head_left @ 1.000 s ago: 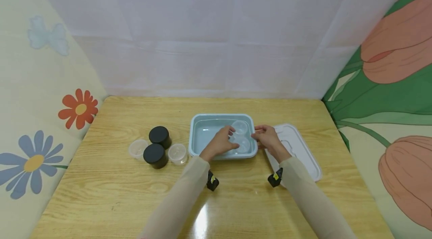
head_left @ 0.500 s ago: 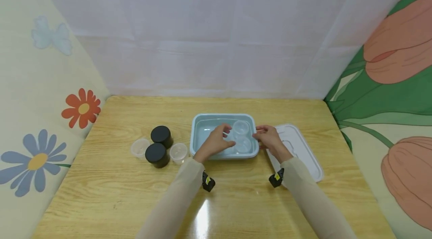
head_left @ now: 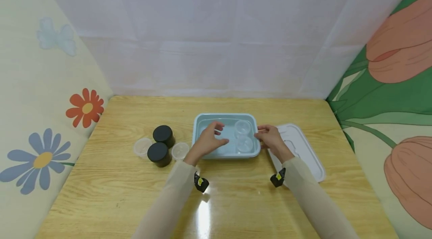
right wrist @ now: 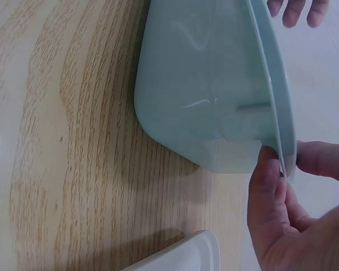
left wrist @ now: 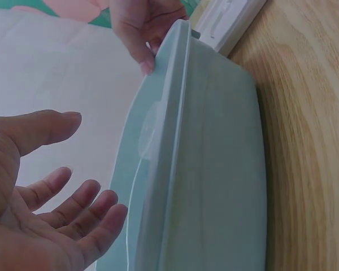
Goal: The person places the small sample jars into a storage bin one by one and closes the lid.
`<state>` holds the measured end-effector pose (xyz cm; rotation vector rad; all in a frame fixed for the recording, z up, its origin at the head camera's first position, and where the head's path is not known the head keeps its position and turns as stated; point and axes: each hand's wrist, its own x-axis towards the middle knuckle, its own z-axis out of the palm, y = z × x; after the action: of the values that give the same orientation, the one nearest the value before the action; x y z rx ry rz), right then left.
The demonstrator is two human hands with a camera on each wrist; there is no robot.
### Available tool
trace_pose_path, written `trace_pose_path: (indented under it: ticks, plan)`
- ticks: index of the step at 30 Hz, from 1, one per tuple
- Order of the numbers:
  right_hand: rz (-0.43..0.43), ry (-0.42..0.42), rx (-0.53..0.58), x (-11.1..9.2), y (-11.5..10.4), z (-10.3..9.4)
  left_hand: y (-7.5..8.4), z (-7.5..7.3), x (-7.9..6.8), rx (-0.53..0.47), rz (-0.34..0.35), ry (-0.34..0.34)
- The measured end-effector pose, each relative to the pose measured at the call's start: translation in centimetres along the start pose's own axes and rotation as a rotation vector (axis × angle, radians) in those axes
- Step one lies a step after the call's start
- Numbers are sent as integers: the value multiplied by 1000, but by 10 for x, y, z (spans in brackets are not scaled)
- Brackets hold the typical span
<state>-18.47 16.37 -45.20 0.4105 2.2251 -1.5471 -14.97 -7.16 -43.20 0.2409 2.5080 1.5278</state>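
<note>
A light blue plastic box stands on the wooden table. Two clear round cups sit at its right end, a far cup and a near cup. My left hand hovers over the box's left half, fingers spread in a loose curve and holding nothing. In the left wrist view, that same hand is apart from the box wall. At the box's right end my right hand pinches the rim; the right wrist view shows its thumb and fingers on either side of the edge.
Left of the box stand two black round containers, one behind and one in front. A clear cup flanks them on the left, another clear cup on the right. A white lid lies right of the box, partly under my right forearm.
My left hand has moved left, away from the clear cups in the box. The right hand keeps its pinch on the rim. The whole head view has shifted slightly.
</note>
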Motion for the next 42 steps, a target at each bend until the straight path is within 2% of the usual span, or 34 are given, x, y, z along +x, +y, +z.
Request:
trace_pose_path:
  ticks: [8,15,24,31,36,42]
  plan:
    - [10,7,-5,-1,1,-2,-10,-14,-14,-24,-23,16]
    - [13,-3,-5,0,2,-2,-10,-25,-29,-50,-65,42]
    - [22,9,-12,1,1,-1,-19,-41,-44,-93,-88,82]
    - [20,-5,-14,2,0,1,-31,-50,-54,-66,-125,130]
    - [9,-5,-11,2,0,0,-36,-58,-61,-63,-126,170]
    - [-1,-10,-6,2,2,0,-42,-59,-66,-63,-141,194]
